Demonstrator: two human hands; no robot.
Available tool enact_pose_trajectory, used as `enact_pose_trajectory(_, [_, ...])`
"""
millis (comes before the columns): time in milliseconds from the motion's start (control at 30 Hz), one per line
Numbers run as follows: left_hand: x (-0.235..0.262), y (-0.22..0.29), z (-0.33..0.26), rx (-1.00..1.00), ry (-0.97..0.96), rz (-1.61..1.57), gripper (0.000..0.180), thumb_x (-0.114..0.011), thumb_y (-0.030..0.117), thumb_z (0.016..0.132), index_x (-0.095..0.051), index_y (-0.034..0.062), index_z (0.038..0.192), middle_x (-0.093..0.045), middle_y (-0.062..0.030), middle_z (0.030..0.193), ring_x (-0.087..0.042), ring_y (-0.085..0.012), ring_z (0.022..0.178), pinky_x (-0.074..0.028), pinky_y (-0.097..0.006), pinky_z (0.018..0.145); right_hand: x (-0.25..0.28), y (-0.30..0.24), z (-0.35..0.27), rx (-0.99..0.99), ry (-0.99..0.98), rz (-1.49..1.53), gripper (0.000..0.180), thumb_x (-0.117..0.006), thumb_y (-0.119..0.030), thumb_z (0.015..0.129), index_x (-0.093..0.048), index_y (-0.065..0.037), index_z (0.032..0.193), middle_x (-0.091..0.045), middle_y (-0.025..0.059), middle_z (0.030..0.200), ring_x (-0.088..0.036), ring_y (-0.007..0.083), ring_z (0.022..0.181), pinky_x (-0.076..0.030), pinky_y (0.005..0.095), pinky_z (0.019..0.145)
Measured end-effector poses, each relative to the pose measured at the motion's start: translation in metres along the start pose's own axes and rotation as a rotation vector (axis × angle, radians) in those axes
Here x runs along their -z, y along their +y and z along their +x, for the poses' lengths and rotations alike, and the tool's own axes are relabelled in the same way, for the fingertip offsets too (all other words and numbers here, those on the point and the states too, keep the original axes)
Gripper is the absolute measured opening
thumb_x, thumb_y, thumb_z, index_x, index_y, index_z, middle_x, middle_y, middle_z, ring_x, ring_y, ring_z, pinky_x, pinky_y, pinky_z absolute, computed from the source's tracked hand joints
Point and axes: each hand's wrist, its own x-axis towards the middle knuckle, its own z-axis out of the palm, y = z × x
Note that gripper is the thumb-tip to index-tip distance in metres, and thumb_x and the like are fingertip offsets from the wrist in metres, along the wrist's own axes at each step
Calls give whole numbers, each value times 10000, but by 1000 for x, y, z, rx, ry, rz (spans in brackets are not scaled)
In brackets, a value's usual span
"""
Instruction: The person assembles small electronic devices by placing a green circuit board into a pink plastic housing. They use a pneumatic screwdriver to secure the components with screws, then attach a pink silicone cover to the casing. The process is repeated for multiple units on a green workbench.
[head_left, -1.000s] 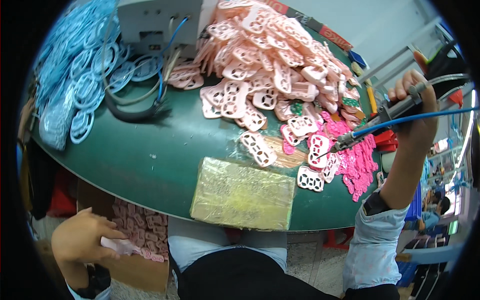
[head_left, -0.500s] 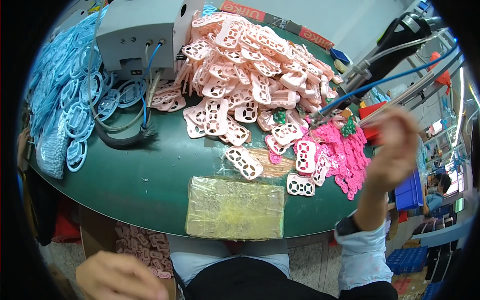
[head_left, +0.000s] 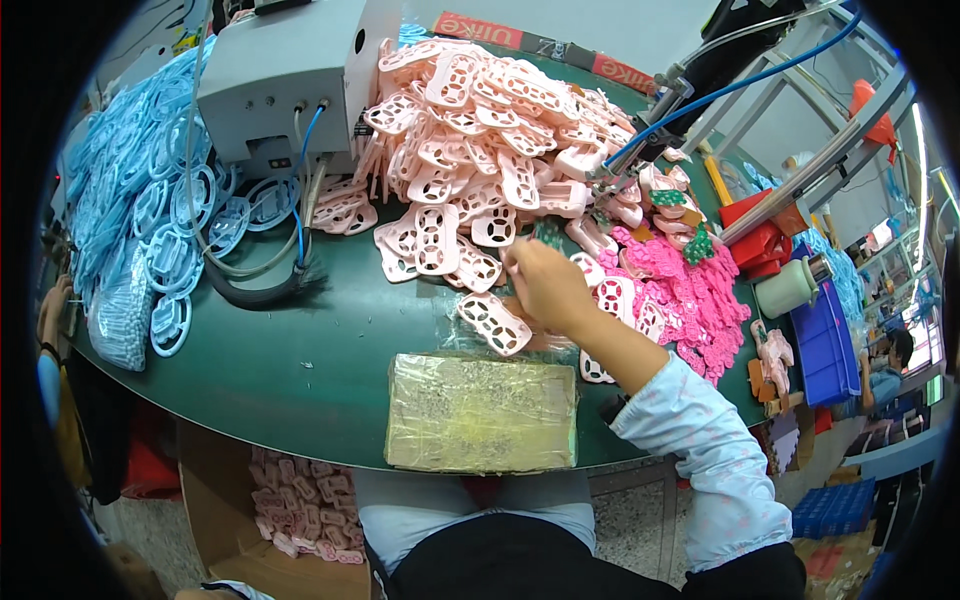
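Observation:
My right hand point(head_left: 552, 288) reaches over the front of a heap of pale pink plastic frames point(head_left: 485, 130). Its fingers are bent together and point down, and what they hold, if anything, is hidden. Just beyond the knuckles shows a blurred green piece point(head_left: 548, 236). A loose pale pink frame point(head_left: 494, 324) with oval holes lies beside the wrist, near a taped yellowish block point(head_left: 482, 412) at the table edge. Bright pink small parts point(head_left: 690, 300) spread under and right of the forearm. Only a sliver of my left hand point(head_left: 196, 594) appears at the lower edge, fingers out of sight.
A grey machine box point(head_left: 285, 90) with hoses stands at the back left, beside piled light blue plastic rings point(head_left: 150, 200). A black arm with a blue hose point(head_left: 740, 85) hangs over the right side. Below the table, a cardboard box point(head_left: 215, 500) holds pink parts.
My right hand has swung left from the right side of the table to the front of the heap. My left hand has dropped almost out of the picture. The view has shifted slightly.

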Motion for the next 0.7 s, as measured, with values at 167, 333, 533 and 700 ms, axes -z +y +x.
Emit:
enact_pose_trajectory(167, [36, -12, -5, 634, -15, -363, 267, -689, 195, 916, -695, 38, 1133, -681, -229, 1061, -669, -346, 820, -541, -402, 687, 63, -80, -3, -240, -149, 521, 163, -643, -45, 823, -573, -58, 970, -617, 146, 874, -620, 318, 796, -508, 409, 652])
enact_pose_trajectory(333, [43, -96, 4, 443, 927, -248, 665, -657, 106, 931, -306, 8, 1487, -513, -172, 1351, -601, -213, 1095, -526, -340, 900, 92, -125, -40, 332, 14, 350, 221, -674, -57, 789, -601, -34, 997, -628, 110, 924, -631, 250, 782, -522, 354, 603])
enact_pose_trajectory(533, [43, -139, 9, 447, 1042, -246, 412, -542, 115, 1004, -416, -14, 1374, -588, -138, 1235, -631, -191, 1079, -577, -323, 832, 101, -153, -67, 496, 28, 434, 212, -690, -104, 731, -658, -41, 931, -617, 97, 923, -628, 233, 793, -521, 332, 609])
enact_pose_trajectory(700, [43, -132, 11, 560, 1009, -254, 413, -586, 121, 982, -441, -28, 1338, -639, -121, 1120, -684, -189, 943, -590, -303, 762, 110, -135, -83, -396, 33, 807, 420, -776, -115, 801, -587, -14, 1162, -635, 108, 1029, -636, 194, 894, -533, 291, 685])
